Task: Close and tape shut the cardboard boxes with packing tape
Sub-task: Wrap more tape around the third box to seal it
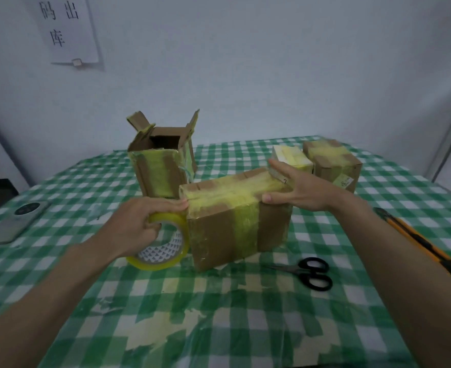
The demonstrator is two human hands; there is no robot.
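While left grip [139, 221] clutches tape roll [163, 243], spread right grip [298, 187] steadies crosswise-lying box [232, 221].

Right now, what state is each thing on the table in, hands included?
Near box: flaps closed, taped over the top.
Tall box: flaps up, open.
Far box: closed, taped.
White box: closed, taped.
Tape roll: upright against the near box, gripped.
Left hand: grips the tape roll.
Right hand: fingers spread, pressing the near box's right end.
Scissors: closed, lying flat.
Knife: lying flat, blade not visible.
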